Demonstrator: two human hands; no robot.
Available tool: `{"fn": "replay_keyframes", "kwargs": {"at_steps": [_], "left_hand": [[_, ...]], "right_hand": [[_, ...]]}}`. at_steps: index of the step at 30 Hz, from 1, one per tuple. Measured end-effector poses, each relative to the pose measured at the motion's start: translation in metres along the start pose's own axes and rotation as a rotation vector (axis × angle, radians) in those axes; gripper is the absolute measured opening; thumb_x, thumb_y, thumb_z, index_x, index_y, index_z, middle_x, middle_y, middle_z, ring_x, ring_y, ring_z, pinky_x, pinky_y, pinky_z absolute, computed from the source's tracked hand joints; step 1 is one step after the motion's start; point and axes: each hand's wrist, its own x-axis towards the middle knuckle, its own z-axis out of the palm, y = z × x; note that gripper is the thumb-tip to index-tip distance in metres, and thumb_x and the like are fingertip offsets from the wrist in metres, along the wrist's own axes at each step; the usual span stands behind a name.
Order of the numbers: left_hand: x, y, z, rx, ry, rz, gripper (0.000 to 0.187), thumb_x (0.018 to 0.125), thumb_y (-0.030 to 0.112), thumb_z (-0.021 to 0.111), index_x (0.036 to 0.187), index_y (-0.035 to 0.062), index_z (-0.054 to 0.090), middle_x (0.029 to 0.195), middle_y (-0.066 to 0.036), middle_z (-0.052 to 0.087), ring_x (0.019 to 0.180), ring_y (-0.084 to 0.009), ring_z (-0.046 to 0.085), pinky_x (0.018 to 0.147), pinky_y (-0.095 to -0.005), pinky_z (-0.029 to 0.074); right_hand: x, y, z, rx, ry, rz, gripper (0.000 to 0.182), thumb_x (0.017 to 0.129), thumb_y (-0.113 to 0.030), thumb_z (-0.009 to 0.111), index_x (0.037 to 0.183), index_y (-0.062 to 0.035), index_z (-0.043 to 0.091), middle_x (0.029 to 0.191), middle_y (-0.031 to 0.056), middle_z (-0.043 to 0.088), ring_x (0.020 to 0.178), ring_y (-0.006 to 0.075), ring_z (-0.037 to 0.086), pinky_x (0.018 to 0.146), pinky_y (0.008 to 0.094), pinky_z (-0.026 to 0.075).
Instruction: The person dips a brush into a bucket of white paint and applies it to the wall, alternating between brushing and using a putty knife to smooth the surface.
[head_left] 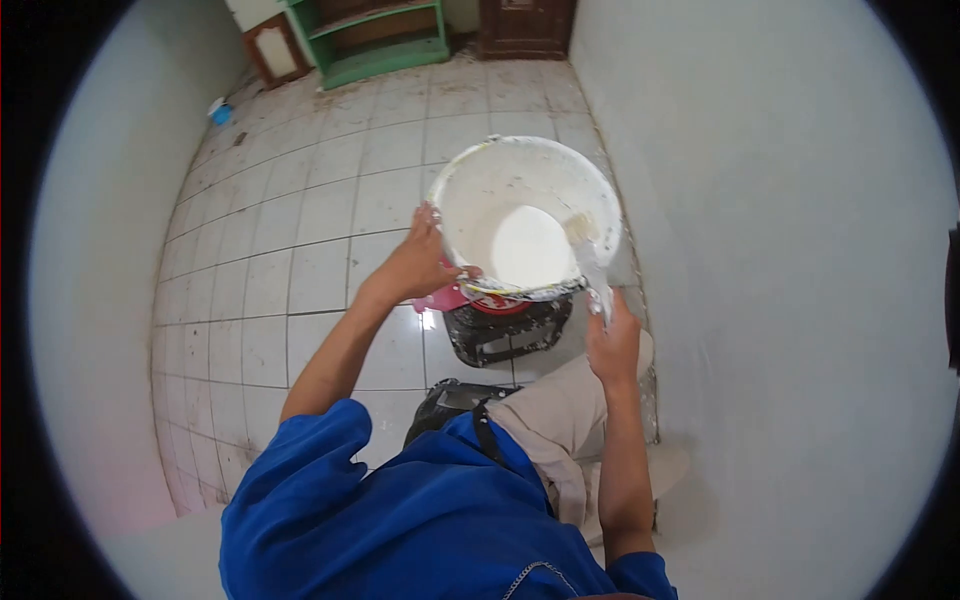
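A white paint bucket (480, 170), its rim smeared with dried paint, is tilted toward me above a dark stool. White paint (531, 247) pools in its lower part. My left hand (425, 258) grips the rim on the left side, thumb toward the inside. In my right hand (614, 335) is a paint-covered paintbrush (592, 268); its handle is in my fingers and its pale bristles reach inside the bucket at the right wall.
Beneath the bucket stands a paint-spattered dark stool (510, 328), with a pink item (440, 299) beside it. A pale wall (770, 250) rises close on the right. A green shelf (385, 58) and a brown wooden cabinet (526, 28) stand at the far end of the tiled floor (320, 215).
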Motion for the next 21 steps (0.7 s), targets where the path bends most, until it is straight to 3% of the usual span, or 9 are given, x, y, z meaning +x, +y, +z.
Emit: {"fn": "replay_keyframes", "kwargs": {"at_steps": [3,7,10,11,14,17,21], "left_hand": [[-0.004,0.010,-0.009,-0.079,-0.012,-0.096,0.096,0.075,0.052,0.065,0.139,-0.0042,0.022,0.142,-0.035,0.014,0.135,-0.0471,0.006,0.112,-0.0437,0.016],[-0.007,0.019,-0.017,-0.124,-0.014,-0.157,0.098,0.072,0.052,0.067,0.139,-0.0038,0.023,0.141,-0.036,0.014,0.134,-0.0491,0.007,0.112,-0.0450,0.015],[-0.004,0.009,-0.007,-0.088,0.023,-0.068,0.115,0.070,0.063,0.064,0.131,-0.0219,0.015,0.137,-0.043,0.010,0.134,-0.0495,0.008,0.112,-0.0434,0.015],[-0.003,0.005,0.000,-0.077,0.042,-0.062,0.114,0.070,0.062,0.065,0.132,-0.0205,0.016,0.137,-0.044,0.011,0.133,-0.0501,0.009,0.112,-0.0432,0.015],[-0.003,0.005,0.000,-0.112,0.078,-0.039,0.113,0.070,0.062,0.064,0.130,-0.0224,0.019,0.136,-0.044,0.012,0.132,-0.0514,0.010,0.112,-0.0441,0.015],[-0.005,0.011,-0.009,-0.084,0.037,-0.065,0.112,0.071,0.064,0.062,0.126,-0.0257,0.021,0.135,-0.045,0.013,0.132,-0.0529,0.010,0.111,-0.0457,0.015],[-0.010,0.024,-0.028,-0.091,-0.021,-0.122,0.113,0.071,0.065,0.060,0.123,-0.0287,0.023,0.134,-0.047,0.013,0.131,-0.0538,0.011,0.111,-0.0469,0.016]], "right_hand": [[0.006,0.009,0.003,-0.123,-0.065,0.064,0.027,0.090,-0.026,0.051,0.098,-0.0005,0.059,0.078,0.0237,0.062,0.077,0.0421,0.060,0.066,0.0433,0.046],[0.001,-0.017,-0.002,0.073,0.065,-0.012,0.028,0.090,-0.025,0.051,0.098,0.0005,0.060,0.081,0.0232,0.063,0.078,0.0422,0.060,0.068,0.0421,0.046],[0.006,-0.003,0.008,-0.044,0.027,0.019,0.026,0.090,-0.022,0.052,0.098,0.0023,0.059,0.080,0.0234,0.062,0.079,0.0400,0.061,0.068,0.0394,0.046],[0.008,-0.001,0.008,-0.122,-0.018,0.051,0.026,0.089,-0.020,0.052,0.097,0.0038,0.059,0.080,0.0227,0.063,0.078,0.0357,0.062,0.069,0.0377,0.046],[0.010,0.015,0.013,0.139,0.148,-0.129,0.025,0.090,-0.018,0.052,0.098,0.0044,0.059,0.079,0.0205,0.063,0.072,0.0300,0.061,0.069,0.0372,0.045],[0.011,0.011,0.007,0.121,0.143,-0.066,0.025,0.090,-0.017,0.052,0.097,0.0052,0.059,0.079,0.0185,0.063,0.069,0.0230,0.058,0.068,0.0361,0.044],[0.014,0.019,0.012,0.079,0.082,-0.020,0.025,0.090,-0.018,0.052,0.096,0.0056,0.060,0.076,0.0183,0.062,0.067,0.0196,0.055,0.066,0.0348,0.044]]}}
